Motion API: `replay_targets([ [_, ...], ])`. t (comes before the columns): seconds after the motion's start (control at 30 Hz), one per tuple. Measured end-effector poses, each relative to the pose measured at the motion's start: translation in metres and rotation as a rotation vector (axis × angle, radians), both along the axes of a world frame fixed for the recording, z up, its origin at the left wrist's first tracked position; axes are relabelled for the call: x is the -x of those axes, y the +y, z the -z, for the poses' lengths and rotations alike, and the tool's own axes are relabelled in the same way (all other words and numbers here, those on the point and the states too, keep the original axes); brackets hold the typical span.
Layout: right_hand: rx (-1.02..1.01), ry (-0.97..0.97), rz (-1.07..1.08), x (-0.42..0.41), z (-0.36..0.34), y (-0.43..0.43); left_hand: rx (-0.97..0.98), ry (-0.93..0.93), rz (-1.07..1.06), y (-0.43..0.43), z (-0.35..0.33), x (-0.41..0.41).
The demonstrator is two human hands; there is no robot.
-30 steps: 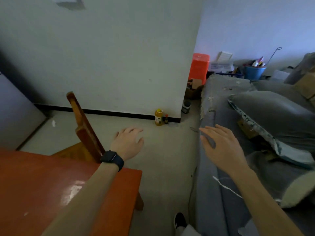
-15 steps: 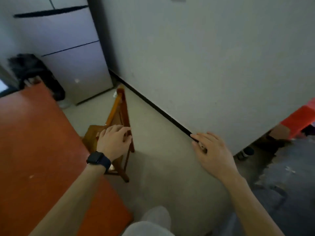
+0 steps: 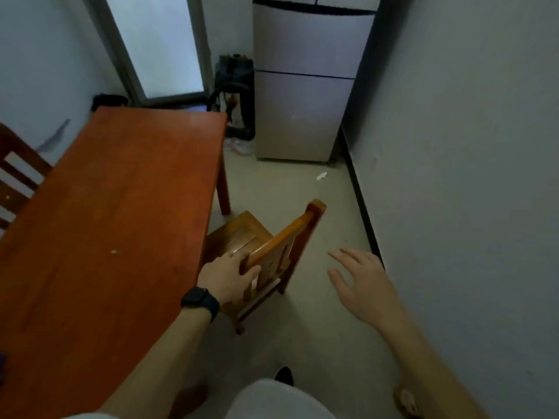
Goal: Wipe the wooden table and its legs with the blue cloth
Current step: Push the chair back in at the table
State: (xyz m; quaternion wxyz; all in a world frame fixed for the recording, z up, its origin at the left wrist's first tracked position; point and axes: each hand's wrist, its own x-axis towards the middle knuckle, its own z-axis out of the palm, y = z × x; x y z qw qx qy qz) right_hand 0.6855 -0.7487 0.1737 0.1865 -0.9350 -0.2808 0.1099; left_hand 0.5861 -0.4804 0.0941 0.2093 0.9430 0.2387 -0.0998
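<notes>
Held the chair [image 3: 242, 234] by its top rail in the left grip [image 3: 228, 275], fingers curled round the near end. Had the right grip [image 3: 361, 287] spread wide and empty above the floor, near the wall [image 3: 469, 207]. Judged the step as clearing the chair from the table [image 3: 121, 192] just beside it: best drawn straight back, low, without knocking the leg [image 3: 223, 189]. Saw no cloth anywhere (perhaps out of view), so likely needed fetching before any wiping.

A wooden chair [image 3: 281, 236] stands on the floor; a grey fridge [image 3: 302, 116] at the far end, black bag [image 3: 234, 81] beside it
</notes>
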Motion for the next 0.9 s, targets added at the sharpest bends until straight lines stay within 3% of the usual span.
replay_targets([
  [0.1, -0.021, 0.013, -0.063, -0.052, 0.009, 0.030, -0.093, 0.030, -0.089, -0.010, 0.003, -0.004],
  [0.3, -0.154, 0.292, 0.098, -0.139, 0.053, 0.095, -0.226, 0.148, -0.265, -0.018, 0.003, -0.018],
  [0.43, -0.116, 0.325, -0.085, -0.180, 0.079, 0.115, -0.307, 0.243, -0.362, -0.031, 0.001, -0.026],
  [0.57, -0.156, 0.382, -0.202, -0.199, 0.079, 0.122, -0.254, 0.344, -0.468, -0.042, 0.003, -0.033],
  [0.9, -0.117, 0.422, -0.516, -0.257, 0.082, 0.186, -0.185, 0.366, -0.770, -0.077, 0.006, -0.071],
])
